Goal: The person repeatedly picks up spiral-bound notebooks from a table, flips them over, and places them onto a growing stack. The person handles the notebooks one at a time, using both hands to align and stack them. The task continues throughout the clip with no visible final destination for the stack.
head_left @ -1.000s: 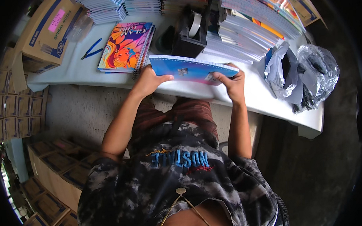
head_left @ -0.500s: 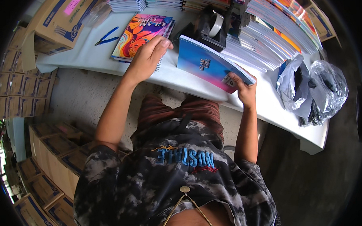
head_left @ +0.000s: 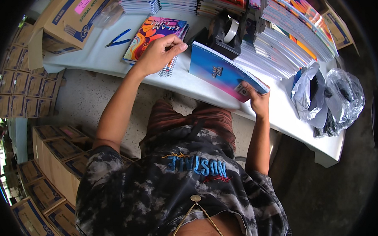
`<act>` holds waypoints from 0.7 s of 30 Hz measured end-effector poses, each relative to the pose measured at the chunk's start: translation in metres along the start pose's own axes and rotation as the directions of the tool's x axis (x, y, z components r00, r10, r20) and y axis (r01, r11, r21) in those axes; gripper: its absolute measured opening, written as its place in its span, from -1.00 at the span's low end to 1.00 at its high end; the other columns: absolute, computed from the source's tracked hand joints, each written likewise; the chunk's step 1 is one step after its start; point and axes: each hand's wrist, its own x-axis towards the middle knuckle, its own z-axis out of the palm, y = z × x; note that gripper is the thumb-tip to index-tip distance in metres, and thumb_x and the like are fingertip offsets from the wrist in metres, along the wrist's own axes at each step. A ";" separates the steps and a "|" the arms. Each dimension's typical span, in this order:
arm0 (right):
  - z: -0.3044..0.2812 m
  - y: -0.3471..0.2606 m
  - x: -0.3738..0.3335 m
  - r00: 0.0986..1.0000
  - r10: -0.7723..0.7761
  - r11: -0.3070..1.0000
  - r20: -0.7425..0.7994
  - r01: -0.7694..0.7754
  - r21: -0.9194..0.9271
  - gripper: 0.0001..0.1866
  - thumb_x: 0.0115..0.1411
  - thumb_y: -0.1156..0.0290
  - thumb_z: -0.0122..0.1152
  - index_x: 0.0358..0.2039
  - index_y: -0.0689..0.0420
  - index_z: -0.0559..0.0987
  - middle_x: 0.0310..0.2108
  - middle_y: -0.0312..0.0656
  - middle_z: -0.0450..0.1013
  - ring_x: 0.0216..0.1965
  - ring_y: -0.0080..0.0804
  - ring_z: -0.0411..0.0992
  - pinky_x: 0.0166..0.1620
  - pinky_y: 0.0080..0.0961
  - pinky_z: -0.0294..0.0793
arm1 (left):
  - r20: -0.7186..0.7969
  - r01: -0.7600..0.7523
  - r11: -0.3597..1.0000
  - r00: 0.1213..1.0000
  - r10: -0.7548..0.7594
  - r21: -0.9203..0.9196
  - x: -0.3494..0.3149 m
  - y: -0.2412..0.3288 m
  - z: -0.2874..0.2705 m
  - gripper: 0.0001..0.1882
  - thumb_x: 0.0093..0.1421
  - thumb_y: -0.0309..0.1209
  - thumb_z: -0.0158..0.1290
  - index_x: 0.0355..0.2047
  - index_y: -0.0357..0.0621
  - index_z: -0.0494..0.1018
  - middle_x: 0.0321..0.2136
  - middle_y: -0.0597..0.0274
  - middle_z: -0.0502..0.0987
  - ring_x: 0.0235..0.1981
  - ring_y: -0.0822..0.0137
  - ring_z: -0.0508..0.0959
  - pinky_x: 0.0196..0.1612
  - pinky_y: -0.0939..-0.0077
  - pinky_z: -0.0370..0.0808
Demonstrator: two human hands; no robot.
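Note:
My right hand (head_left: 257, 99) grips the lower right corner of a spiral notebook (head_left: 220, 73) with a blue-to-pink cover, thumb on top. The notebook is tilted over the table's near edge, its white-edged spiral side facing away from me. My left hand (head_left: 164, 54) hovers left of it, fingers curled toward the thumb; anything between them is too small to make out. Under and beyond that hand lies a small pile of spiral notebooks (head_left: 156, 29) with a bright orange and purple cover. Blue-handled pliers (head_left: 119, 39) lie to its left, jaws toward the table's near edge.
Behind the held notebook stands a black tape dispenser (head_left: 227, 35). Tall notebook stacks (head_left: 278, 52) fill the back right of the white table (head_left: 302, 132). Clear plastic bags (head_left: 342, 98) sit at the right end. A cardboard box (head_left: 69, 28) stands far left; more cartons (head_left: 46, 193) are stacked below.
My left hand has moved slightly right, its thumb now reaching closer to the held notebook's upper left corner. The whole view has shifted a little. My right hand keeps its grip.

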 end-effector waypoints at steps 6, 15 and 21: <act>-0.004 -0.005 -0.001 0.992 0.084 0.996 0.089 -0.085 0.011 -0.72 0.02 0.56 0.17 -0.20 0.29 0.51 -0.43 -0.25 0.49 -0.42 -0.62 0.37 -0.28 -0.70 0.35 | 0.209 0.194 0.977 0.963 -0.172 -0.090 0.013 0.018 -0.021 -0.82 0.17 -0.35 -0.04 -0.41 -0.25 0.36 -0.46 0.35 0.36 -0.42 0.59 0.35 -0.31 0.73 0.32; 0.005 0.006 -0.009 0.994 0.005 1.000 0.110 -0.003 -0.023 -0.71 0.04 0.54 0.16 -0.17 0.29 0.49 -0.38 -0.23 0.49 -0.37 -0.62 0.37 -0.23 -0.69 0.36 | 0.337 -0.366 0.772 0.918 0.208 0.520 0.021 0.040 -0.028 -0.65 0.06 -0.31 0.02 -0.14 -0.15 0.35 -0.31 0.18 0.44 -0.24 0.25 0.42 -0.20 0.39 0.34; 0.014 0.000 -0.009 0.989 -0.132 0.988 0.070 0.137 -0.066 -0.74 0.06 0.58 0.11 -0.18 0.27 0.50 -0.39 -0.20 0.49 -0.37 -0.61 0.38 -0.20 -0.69 0.36 | 0.351 -0.324 0.667 0.931 0.099 0.671 0.022 0.060 -0.022 -0.73 0.04 -0.29 0.04 -0.27 -0.14 0.41 -0.35 0.25 0.45 -0.22 0.25 0.41 -0.13 0.36 0.28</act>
